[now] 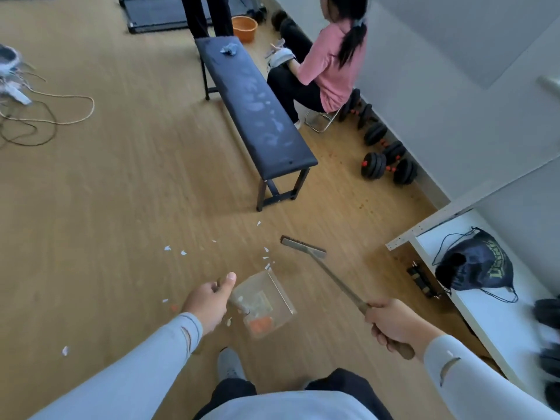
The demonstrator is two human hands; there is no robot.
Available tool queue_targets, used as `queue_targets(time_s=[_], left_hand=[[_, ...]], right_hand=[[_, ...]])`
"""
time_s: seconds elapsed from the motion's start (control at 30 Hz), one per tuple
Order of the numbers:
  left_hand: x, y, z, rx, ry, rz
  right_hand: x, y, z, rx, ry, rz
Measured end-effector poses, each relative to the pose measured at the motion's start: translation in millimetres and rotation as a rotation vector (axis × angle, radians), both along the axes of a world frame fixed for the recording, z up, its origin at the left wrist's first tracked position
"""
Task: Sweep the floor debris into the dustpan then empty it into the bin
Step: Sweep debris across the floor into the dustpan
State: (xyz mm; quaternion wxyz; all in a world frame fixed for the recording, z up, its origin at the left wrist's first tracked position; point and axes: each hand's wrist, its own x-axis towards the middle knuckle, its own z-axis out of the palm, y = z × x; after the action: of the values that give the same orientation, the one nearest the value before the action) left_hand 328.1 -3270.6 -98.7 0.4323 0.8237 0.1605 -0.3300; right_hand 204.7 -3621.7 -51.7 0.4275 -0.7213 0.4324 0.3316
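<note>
Left hand (209, 301) gripping dustpan (265, 307) handle; right hand (394, 324) gripping broom (306, 248), paper scraps (266, 257) lying at dustpan's 12 o'clock.

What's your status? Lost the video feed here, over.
Left hand grips dustpan, some debris inside. Right hand grips broom. Paper scraps on floor ahead. Bench beyond, not blocking.

Dustpan (266, 307) left of broom (304, 245) — debris (266, 258) between, bench (257, 110) behind

1 dustpan (266, 304), 1 broom (304, 247), 1 bench (257, 110), 1 orange basin (244, 28), 2 hands (207, 301) (both gripping)
</note>
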Motion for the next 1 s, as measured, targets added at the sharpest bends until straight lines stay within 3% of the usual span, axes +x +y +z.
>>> queue_targets(time_s=[0.3, 0.63, 0.8, 1.0], left_hand=[[24, 21, -11, 0.053, -0.014, 0.116], [27, 10, -14, 0.137, 0.033, 0.382], [19, 4, -16, 0.177, 0.027, 0.475], [-9, 22, -19, 0.209, -0.027, 0.514]], right_hand=[[152, 4, -38, -0.07, 0.023, 0.264], [312, -8, -111, -0.066, 0.064, 0.323], [304, -20, -129, -0.131, 0.191, 0.555], [218, -45, -119, -0.172, 0.159, 0.888]])
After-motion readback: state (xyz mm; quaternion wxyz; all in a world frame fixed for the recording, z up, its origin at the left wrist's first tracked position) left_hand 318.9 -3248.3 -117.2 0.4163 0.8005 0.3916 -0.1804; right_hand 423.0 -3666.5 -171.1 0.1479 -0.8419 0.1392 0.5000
